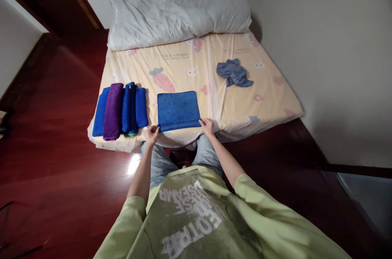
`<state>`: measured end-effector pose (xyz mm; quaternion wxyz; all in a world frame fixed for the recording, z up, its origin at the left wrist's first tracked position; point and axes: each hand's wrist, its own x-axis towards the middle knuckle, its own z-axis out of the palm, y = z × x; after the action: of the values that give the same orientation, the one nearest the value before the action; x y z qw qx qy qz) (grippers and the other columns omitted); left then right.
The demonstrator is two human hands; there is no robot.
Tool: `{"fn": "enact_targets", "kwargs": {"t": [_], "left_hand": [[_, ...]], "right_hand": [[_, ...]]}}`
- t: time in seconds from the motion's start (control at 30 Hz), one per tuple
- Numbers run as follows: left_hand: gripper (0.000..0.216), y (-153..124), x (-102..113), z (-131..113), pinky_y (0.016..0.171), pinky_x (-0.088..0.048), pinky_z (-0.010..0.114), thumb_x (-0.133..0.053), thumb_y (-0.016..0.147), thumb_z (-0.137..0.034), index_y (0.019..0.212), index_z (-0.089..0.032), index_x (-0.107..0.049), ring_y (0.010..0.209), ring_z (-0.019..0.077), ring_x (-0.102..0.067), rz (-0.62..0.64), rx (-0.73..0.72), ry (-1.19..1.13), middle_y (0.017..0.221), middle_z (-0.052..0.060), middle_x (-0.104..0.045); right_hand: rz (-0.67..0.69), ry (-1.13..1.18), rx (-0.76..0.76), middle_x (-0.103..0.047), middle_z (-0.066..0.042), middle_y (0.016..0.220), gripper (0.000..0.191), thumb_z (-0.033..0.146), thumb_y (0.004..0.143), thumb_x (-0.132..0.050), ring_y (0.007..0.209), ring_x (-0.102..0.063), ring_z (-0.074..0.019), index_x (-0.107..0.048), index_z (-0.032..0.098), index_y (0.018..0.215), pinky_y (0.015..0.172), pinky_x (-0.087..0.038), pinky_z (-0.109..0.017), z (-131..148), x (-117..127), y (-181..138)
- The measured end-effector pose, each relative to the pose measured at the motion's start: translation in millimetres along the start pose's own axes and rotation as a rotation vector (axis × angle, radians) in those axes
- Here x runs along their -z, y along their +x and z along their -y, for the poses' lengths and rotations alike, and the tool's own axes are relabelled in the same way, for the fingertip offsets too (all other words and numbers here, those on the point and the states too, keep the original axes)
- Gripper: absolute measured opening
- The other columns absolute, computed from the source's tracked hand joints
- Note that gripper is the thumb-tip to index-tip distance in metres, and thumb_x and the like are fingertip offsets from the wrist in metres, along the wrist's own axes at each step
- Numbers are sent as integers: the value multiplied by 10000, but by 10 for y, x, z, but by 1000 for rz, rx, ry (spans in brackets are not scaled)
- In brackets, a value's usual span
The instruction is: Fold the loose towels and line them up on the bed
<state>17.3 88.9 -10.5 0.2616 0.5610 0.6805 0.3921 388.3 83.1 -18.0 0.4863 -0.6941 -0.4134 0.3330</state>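
Note:
A blue towel (178, 107) lies flat on the bed near its front edge, with a narrow fold along the side closest to me. My left hand (151, 134) pinches the near left corner of that fold. At the near right corner, my right hand (207, 126) grips the same fold between thumb and fingers. Just left of the towel sits a group of folded towels, several blue (141, 107) and one purple (113, 112) lying on top of the others.
A crumpled grey-blue cloth (235, 73) rests on the patterned bed sheet (183, 71) to the right. Across the head of the bed lies a bulky pale quilt (177, 5). A wall (321, 46) runs along the right, and dark red floor (55, 128) shows at the left.

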Motion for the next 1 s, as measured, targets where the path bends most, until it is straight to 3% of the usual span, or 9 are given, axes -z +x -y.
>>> {"fn": "enact_targets", "kwargs": {"t": [0.47, 1.0], "left_hand": [[308, 40, -63, 44, 759, -544, 353, -621, 896, -515, 894, -211, -668, 774, 235, -697, -41, -63, 48, 881, 98, -741], [223, 33, -40, -52, 741, -511, 334, -624, 888, -435, 890, -213, -655, 748, 218, -663, -10, -43, 98, 848, 79, -714]], "right_hand": [[-12, 47, 33, -796, -156, 881, 425, 601, 752, -775, 824, -749, -281, -749, 180, 801, 804, -637, -420, -7, -3, -11], [-69, -20, 17, -799, -154, 902, 432, 600, 753, -734, 806, -756, -258, -757, 177, 833, 805, -632, -392, -143, -78, 28]]}}
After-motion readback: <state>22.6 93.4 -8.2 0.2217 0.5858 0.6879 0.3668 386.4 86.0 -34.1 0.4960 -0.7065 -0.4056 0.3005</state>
